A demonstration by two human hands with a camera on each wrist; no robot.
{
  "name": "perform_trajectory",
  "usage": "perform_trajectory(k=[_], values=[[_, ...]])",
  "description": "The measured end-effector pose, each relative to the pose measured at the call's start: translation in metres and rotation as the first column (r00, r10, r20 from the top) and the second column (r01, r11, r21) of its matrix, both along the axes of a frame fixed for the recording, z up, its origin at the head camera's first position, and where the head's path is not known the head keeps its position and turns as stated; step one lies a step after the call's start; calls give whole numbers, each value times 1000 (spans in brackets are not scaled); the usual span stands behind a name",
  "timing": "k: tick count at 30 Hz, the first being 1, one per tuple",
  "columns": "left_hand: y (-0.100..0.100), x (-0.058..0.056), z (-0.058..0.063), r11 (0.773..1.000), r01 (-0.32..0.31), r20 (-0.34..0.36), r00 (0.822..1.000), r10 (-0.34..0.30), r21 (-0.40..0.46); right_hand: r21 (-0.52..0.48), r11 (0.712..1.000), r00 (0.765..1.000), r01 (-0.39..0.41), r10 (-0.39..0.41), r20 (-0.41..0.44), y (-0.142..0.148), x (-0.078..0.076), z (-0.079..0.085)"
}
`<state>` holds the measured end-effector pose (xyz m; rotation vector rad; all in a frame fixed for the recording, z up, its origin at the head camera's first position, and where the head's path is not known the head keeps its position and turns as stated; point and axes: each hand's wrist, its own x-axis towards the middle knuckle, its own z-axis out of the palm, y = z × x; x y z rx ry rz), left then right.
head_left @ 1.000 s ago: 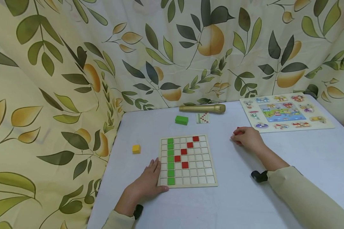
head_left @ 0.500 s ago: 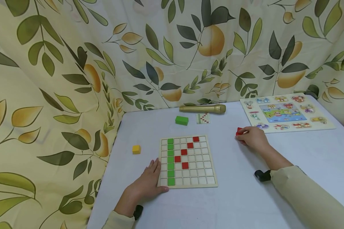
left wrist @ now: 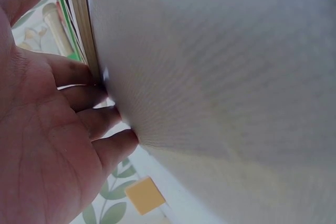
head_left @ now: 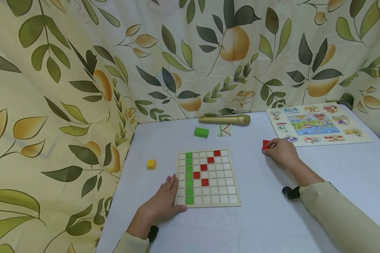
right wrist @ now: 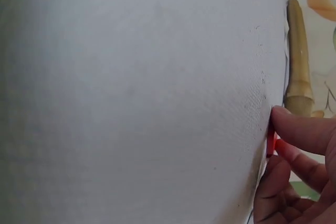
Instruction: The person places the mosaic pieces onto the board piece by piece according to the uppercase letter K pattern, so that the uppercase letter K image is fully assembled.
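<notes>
My left hand lies flat on the table, its straight fingers and thumb against the left edge and lower left corner of a square grid board. The left wrist view shows the fingertips right at the board's wooden edge. A column of green tiles and several red tiles in a diagonal fill some of its cells. To the right of the board, my right hand pinches small red tiles low at the tabletop. In the right wrist view, thumb and fingers sit on either side of the red.
A yellow block stands left of the board. Behind it are a green block, a small pattern card and a gold microphone. A picture puzzle board lies at the back right, close to my right hand. Patterned cloth hangs behind.
My right hand has shifted slightly to the right with the red tiles, and more of their red now shows. The left hand and the board stay where they were.
</notes>
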<state>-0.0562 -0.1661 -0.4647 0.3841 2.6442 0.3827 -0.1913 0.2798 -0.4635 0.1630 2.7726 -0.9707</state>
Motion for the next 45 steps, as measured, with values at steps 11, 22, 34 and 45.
perform_trajectory(k=[11, 22, 34, 45], values=[[0, 1, 1, 1000, -3, 3, 1000, 3, -3, -16, 1000, 1000, -13, 13, -27, -3, 4, 0], [0, 2, 2, 1000, 2, -2, 1000, -2, 2, -23, 998, 996, -66, 64, -67, -6, 6, 2], [1, 1, 3, 1000, -11, 9, 1000, 11, 10, -119, 989, 993, -85, 75, -88, -29, 11, 12], [1, 1, 5, 1000, -4, 0, 1000, 4, 10, -162, 981, 994, -109, 103, -44, -48, 17, 14]])
